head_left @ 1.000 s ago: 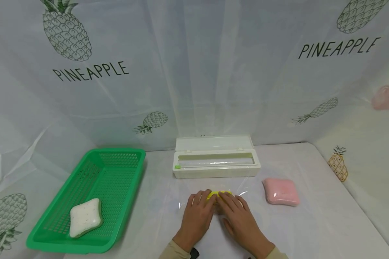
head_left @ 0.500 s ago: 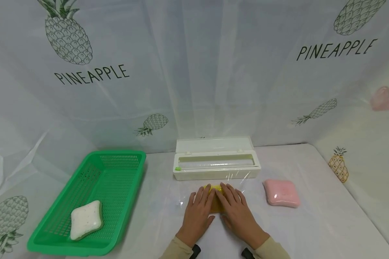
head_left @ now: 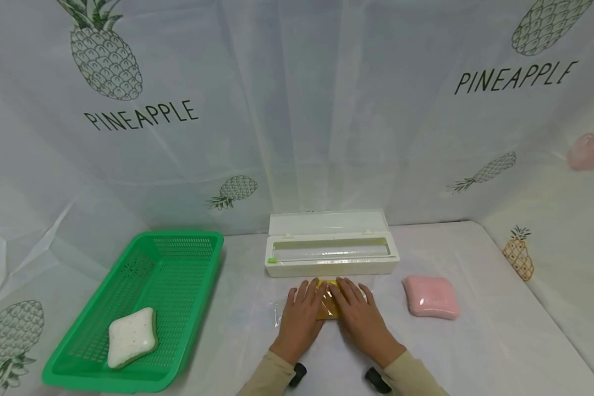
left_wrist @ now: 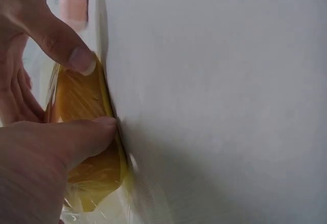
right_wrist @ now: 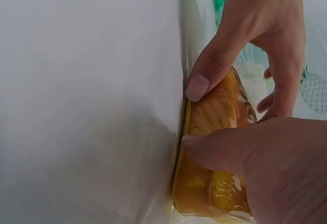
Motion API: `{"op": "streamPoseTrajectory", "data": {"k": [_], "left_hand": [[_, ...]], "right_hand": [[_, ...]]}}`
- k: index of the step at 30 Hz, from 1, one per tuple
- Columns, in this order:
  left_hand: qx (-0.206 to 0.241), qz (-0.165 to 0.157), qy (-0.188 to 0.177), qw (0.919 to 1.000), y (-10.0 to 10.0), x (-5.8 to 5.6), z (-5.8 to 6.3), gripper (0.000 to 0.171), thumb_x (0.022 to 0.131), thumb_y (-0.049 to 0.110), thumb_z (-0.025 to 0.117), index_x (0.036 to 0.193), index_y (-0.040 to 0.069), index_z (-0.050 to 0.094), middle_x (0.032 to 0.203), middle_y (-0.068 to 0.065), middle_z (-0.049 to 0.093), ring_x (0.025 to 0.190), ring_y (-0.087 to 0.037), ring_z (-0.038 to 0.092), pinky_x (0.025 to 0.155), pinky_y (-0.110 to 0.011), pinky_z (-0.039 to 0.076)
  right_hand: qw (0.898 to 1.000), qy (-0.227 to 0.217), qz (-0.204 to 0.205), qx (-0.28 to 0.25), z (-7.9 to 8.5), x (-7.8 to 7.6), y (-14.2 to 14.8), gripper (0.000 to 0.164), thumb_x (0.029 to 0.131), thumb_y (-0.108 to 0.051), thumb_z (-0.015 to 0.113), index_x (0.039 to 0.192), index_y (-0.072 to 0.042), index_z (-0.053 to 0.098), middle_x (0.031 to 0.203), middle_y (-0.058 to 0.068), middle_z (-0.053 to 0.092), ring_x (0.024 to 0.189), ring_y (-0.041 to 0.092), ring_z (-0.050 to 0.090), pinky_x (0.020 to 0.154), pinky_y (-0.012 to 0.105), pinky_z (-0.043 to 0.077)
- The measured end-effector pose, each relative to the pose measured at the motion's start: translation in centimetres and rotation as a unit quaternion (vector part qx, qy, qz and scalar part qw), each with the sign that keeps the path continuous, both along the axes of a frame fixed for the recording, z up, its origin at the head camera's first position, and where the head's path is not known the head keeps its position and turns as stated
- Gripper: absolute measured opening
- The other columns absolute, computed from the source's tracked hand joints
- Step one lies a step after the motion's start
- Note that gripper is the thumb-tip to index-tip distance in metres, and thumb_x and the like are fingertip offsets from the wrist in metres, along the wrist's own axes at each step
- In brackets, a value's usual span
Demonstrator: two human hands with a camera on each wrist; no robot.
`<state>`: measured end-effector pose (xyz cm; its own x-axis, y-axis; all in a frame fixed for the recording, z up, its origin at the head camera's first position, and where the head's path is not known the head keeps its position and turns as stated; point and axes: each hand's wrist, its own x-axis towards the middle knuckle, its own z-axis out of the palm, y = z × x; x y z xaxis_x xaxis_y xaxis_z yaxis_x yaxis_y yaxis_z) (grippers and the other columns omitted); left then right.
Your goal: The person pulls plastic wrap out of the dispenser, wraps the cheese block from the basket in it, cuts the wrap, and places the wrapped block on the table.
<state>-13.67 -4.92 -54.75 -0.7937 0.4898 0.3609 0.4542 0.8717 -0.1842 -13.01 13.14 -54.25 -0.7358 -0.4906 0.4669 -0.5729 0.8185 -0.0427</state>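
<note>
The yellow block [head_left: 329, 309] is on the table [head_left: 227, 341], at the near middle, covered with clear film [left_wrist: 89, 198]. The left hand [head_left: 301, 319] holds its left part, the right hand [head_left: 365, 322] its right part; both are half closed, thumbs on the near side, fingers over the top. The box [head_left: 331, 269] stands just beyond.

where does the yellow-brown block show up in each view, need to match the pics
Head: yellow-brown block, low and just right of centre, below the white box.
Left wrist: yellow-brown block, left half, running from mid-height down toward the bottom edge.
Right wrist: yellow-brown block, right of centre, mostly in the lower half.
Shared landmark: the left hand and right hand, both on the block in every view.
</note>
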Motion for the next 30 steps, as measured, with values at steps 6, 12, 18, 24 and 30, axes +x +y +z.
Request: {"op": "streamPoseTrajectory", "data": {"k": [6,12,18,24,30], "left_hand": [[0.0,-0.003,-0.021,0.9998,-0.1,-0.4,0.0,0.081,0.074,0.045,0.073,0.141,0.016,0.038,0.14,-0.004,0.041,0.122,-0.025,0.038,0.094,-0.043,0.033],[0.003,-0.011,-0.03,0.9995,-0.2,-0.8,0.1,0.076,0.075,0.043,0.071,0.14,0.016,0.041,0.14,-0.004,0.042,0.122,-0.025,0.039,0.095,-0.044,0.032],[0.012,-0.012,-0.038,0.9991,-0.2,-1.2,0.2,0.071,0.075,0.041,0.069,0.137,0.017,0.045,0.139,-0.004,0.044,0.121,-0.025,0.041,0.095,-0.044,0.032],[0.05,-0.022,-0.048,0.9973,-0.5,-1.4,-0.1,0.073,0.075,0.046,0.068,0.138,0.019,0.043,0.14,-0.004,0.041,0.122,-0.025,0.039,0.094,-0.046,0.032],[0.161,-0.007,-0.044,0.9859,-1.8,-2.2,1.6,0.065,0.08,0.045,0.065,0.136,0.02,0.045,0.137,-0.002,0.041,0.121,-0.023,0.037,0.093,-0.045,0.029]], "right_hand": [[1.0,-0.013,-0.007,0.013,0.1,-0.5,0.1,0.07,0.07,-0.011,0.075,0.134,-0.004,0.047,0.136,0.017,0.045,0.123,0.031,0.042,0.098,0.05,0.029],[1.0,-0.02,-0.002,0.013,0.2,-1.0,0.2,0.065,0.073,-0.014,0.074,0.132,-0.005,0.049,0.133,0.016,0.048,0.122,0.031,0.044,0.098,0.051,0.029],[0.999,-0.033,-0.004,0.014,0.0,-1.4,0.3,0.063,0.074,-0.015,0.071,0.132,-0.006,0.049,0.133,0.015,0.049,0.122,0.03,0.045,0.098,0.052,0.028],[0.999,-0.033,0.003,0.005,-0.1,-1.5,0.3,0.062,0.075,-0.017,0.071,0.132,-0.006,0.05,0.131,0.014,0.05,0.122,0.03,0.045,0.098,0.054,0.028],[0.999,-0.038,0.003,-0.008,0.0,-1.6,0.2,0.059,0.076,-0.018,0.07,0.131,-0.006,0.051,0.129,0.014,0.051,0.119,0.03,0.047,0.096,0.053,0.029]]}}
